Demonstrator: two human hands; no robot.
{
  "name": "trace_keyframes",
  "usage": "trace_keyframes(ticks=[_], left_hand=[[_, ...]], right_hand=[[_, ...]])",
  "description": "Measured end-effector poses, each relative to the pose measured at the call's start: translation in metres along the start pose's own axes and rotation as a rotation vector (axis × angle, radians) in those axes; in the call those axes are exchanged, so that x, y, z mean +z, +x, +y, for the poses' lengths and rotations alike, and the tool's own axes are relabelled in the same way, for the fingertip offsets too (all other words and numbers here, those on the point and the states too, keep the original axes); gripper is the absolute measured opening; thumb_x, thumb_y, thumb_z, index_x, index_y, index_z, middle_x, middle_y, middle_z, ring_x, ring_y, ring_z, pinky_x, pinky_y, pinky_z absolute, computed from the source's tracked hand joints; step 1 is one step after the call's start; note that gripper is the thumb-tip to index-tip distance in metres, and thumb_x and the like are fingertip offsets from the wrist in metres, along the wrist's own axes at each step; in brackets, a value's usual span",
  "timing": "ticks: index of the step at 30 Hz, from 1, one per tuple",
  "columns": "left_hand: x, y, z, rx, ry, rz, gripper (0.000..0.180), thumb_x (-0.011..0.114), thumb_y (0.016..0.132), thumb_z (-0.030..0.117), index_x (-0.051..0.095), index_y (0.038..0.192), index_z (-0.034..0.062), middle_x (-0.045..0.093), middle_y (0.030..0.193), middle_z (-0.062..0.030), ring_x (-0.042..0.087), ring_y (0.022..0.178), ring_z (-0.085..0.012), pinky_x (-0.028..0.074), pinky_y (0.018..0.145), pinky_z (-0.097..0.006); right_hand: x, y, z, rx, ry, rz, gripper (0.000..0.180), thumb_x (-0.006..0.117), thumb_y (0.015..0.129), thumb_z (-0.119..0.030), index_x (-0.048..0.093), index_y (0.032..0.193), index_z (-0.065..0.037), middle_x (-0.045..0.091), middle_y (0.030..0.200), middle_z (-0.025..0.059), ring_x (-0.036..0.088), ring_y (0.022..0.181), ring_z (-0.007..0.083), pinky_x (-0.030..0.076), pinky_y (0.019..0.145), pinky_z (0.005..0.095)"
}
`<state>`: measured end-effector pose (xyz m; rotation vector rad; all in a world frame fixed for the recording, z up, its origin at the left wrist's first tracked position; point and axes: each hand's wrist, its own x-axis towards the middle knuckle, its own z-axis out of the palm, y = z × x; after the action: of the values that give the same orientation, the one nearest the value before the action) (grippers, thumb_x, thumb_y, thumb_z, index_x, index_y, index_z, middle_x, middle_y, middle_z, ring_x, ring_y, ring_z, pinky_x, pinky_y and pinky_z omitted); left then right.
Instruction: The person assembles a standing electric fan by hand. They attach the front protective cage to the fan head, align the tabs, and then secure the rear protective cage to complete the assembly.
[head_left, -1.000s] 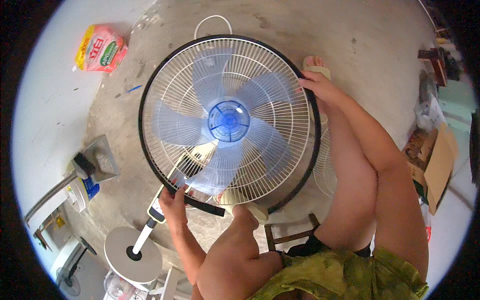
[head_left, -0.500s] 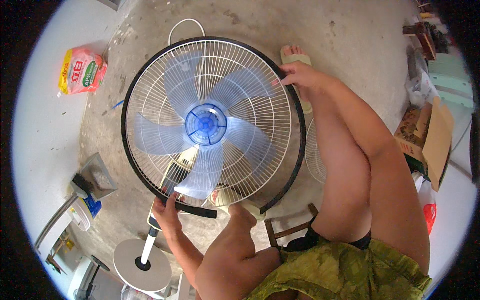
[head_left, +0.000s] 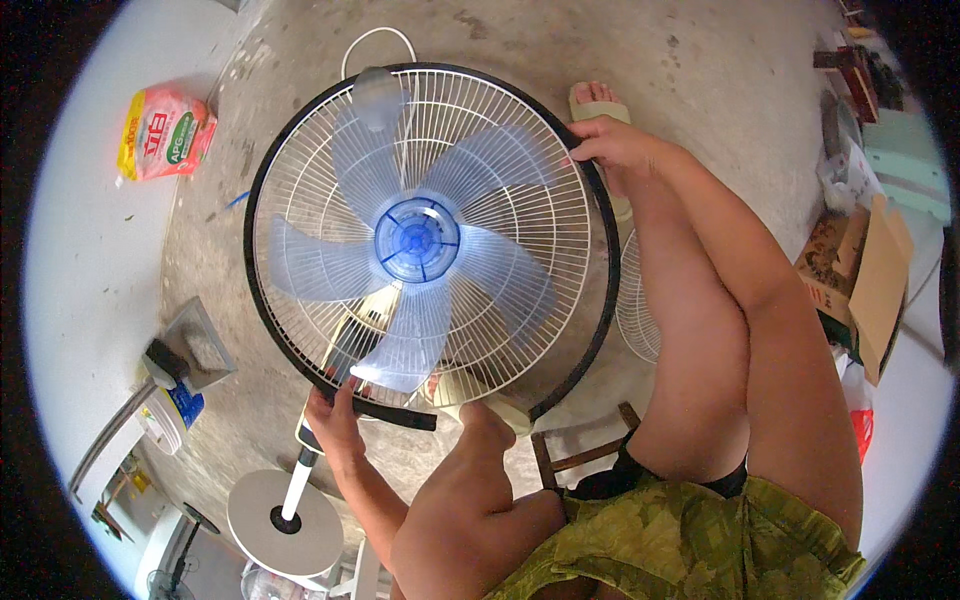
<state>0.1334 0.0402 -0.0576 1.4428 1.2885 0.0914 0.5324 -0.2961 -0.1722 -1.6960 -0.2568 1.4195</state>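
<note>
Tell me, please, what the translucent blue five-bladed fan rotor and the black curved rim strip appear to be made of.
The rotor looks like smooth, glossy plastic: it is translucent, and one blade carries a bright highlight. The strip seems matte, perhaps rubber or plastic, given its dull, dark surface.

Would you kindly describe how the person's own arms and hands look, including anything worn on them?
The left hand and right hand are bare, with no glove or ring discernible. No sleeve covers either forearm, and no watch shows. A mottled olive-green fabric garment shows below.

Mottled green garment [head_left: 670, 530], pale slippers [head_left: 604, 112]
</note>
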Motion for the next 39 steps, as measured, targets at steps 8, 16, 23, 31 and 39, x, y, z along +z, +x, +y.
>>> trace_keyframes(ticks=[8, 16, 23, 31, 39], left_hand=[[-0.001, 0.000, 0.002, -0.010, 0.046, -0.009, 0.032, 0.057, 0.082, -0.002, 0.053, 0.114, -0.0090, 0.064, 0.085, -0.0085, 0.061, 0.064, -0.0117, 0.048, 0.052, -0.021], [-0.005, 0.004, -0.010, 0.033, 0.047, 0.005, 0.030, 0.058, 0.083, 0.001, 0.055, 0.111, -0.0087, 0.064, 0.084, -0.0072, 0.061, 0.066, -0.0107, 0.044, 0.051, -0.020], [-0.004, 0.005, -0.006, 0.030, 0.031, -0.046, 0.035, 0.053, 0.085, -0.001, 0.049, 0.118, -0.0121, 0.063, 0.096, -0.0176, 0.066, 0.085, -0.0211, 0.058, 0.068, -0.028], [-0.009, 0.010, -0.016, 0.044, 0.026, -0.032, 0.032, 0.056, 0.083, 0.000, 0.053, 0.114, -0.0090, 0.066, 0.086, -0.0122, 0.066, 0.070, -0.0161, 0.050, 0.053, -0.023], [-0.007, 0.006, -0.008, 0.052, 0.065, -0.028, 0.034, 0.060, 0.082, 0.003, 0.053, 0.113, -0.0106, 0.064, 0.082, -0.0121, 0.064, 0.067, -0.0158, 0.056, 0.058, -0.027]], right_hand=[[0.020, -0.023, -0.022, -0.193, -0.384, 0.236, 0.036, 0.059, 0.081, -0.022, 0.062, 0.114, -0.007, 0.051, 0.106, 0.0104, 0.038, 0.109, 0.0198, 0.025, 0.098, 0.0283], [0.024, -0.038, -0.032, 0.139, -0.266, 0.051, 0.029, 0.058, 0.084, -0.021, 0.062, 0.109, -0.006, 0.048, 0.074, -0.0023, 0.040, 0.057, 0.0073, 0.032, 0.049, 0.0216], [0.013, -0.034, 0.008, 0.154, -0.197, -0.113, 0.028, 0.069, 0.080, -0.030, 0.056, 0.083, -0.005, 0.041, 0.065, 0.0014, 0.041, 0.057, 0.0124, 0.031, 0.048, 0.0273], [0.040, -0.052, -0.012, 0.123, -0.247, -0.115, 0.036, 0.073, 0.079, -0.029, 0.058, 0.101, -0.005, 0.046, 0.070, -0.0026, 0.040, 0.056, 0.0097, 0.030, 0.045, 0.0256], [0.055, -0.066, 0.016, 0.153, -0.009, -0.123, 0.032, 0.067, 0.084, -0.024, 0.058, 0.109, -0.007, 0.053, 0.079, -0.0049, 0.042, 0.064, 0.0050, 0.032, 0.049, 0.0252]])
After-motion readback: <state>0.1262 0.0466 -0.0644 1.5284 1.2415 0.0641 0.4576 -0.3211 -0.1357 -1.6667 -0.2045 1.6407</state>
